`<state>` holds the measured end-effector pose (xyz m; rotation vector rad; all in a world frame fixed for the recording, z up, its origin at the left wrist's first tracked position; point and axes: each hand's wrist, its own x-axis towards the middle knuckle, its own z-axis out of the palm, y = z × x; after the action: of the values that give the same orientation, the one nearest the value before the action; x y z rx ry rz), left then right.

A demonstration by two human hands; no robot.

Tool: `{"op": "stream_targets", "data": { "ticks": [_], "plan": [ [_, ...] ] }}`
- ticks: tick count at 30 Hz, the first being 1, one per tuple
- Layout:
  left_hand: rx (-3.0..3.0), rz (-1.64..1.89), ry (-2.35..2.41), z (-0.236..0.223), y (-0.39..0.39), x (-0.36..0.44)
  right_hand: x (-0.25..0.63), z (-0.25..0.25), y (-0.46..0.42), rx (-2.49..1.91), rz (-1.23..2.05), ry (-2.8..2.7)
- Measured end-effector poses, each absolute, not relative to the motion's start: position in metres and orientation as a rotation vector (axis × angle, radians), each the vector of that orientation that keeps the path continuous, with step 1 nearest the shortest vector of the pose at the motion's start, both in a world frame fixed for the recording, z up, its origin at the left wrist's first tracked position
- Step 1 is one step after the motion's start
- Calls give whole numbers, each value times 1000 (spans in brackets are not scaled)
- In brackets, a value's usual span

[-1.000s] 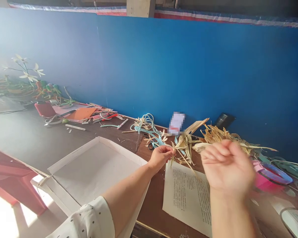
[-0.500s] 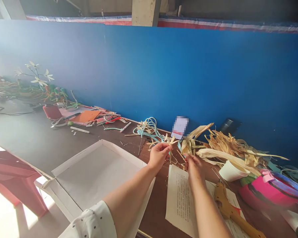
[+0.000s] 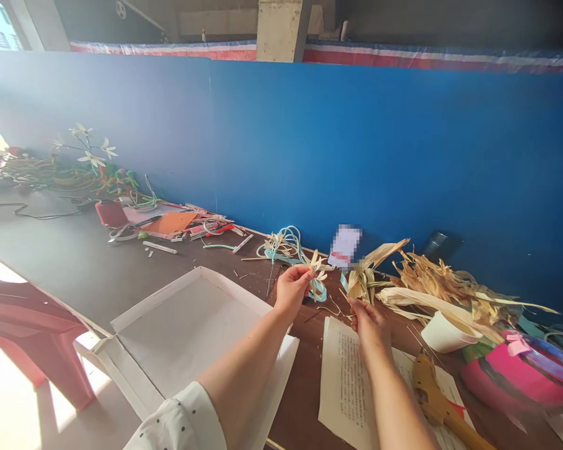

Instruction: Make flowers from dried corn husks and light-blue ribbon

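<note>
Right hand (image 3: 370, 322), raised and blurred one second ago, is now lowered over the top of the printed sheet (image 3: 342, 387). Its fingers are closed narrowly, apparently on a thin stick (image 3: 343, 294); the exact grip is hidden by the fingers. Left hand (image 3: 293, 289) holds a pale husk flower (image 3: 317, 267) in a fingertip pinch, above the table and in front of the coiled cord (image 3: 288, 240). Stick and flower stand apart.

Hazards noted. Petals look thin and dry; too hard a pinch would likely split them or break them off. Flower could also snag on the cord behind it if drawn backward. Glue gun (image 3: 438, 397) lies on the papers just beside the right forearm; a sideways swing of that arm could knock it. Whether its nozzle is hot cannot be told; if so, contact would burn.
</note>
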<state>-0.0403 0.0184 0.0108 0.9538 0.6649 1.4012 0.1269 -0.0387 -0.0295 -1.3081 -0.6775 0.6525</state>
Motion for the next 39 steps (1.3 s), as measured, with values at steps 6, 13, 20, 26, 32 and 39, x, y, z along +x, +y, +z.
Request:
{"op": "stream_targets", "data": {
  "ticks": [6, 13, 20, 26, 32, 39],
  "plan": [
    [1037, 1316, 690, 2, 15, -32, 119, -21, -44, -1370, 685, -747],
    [1042, 1180, 632, 0, 7, -30, 103, -5, -56, -1377, 700, -959],
    [1018, 1074, 581, 4, 1, -30, 99, -5, -58, -1385, 723, -1151],
    [965, 1083, 556, 5, -1, -29, 100, -11, -56, -1408, 775, -1145],
    [999, 1106, 576, 3, 0, -27, 93, -1, -61, -1436, 731, -1153],
    [1014, 1093, 564, 2, -1, -27, 90, -1, -60, -1423, 738, -1115]
  ]
}}
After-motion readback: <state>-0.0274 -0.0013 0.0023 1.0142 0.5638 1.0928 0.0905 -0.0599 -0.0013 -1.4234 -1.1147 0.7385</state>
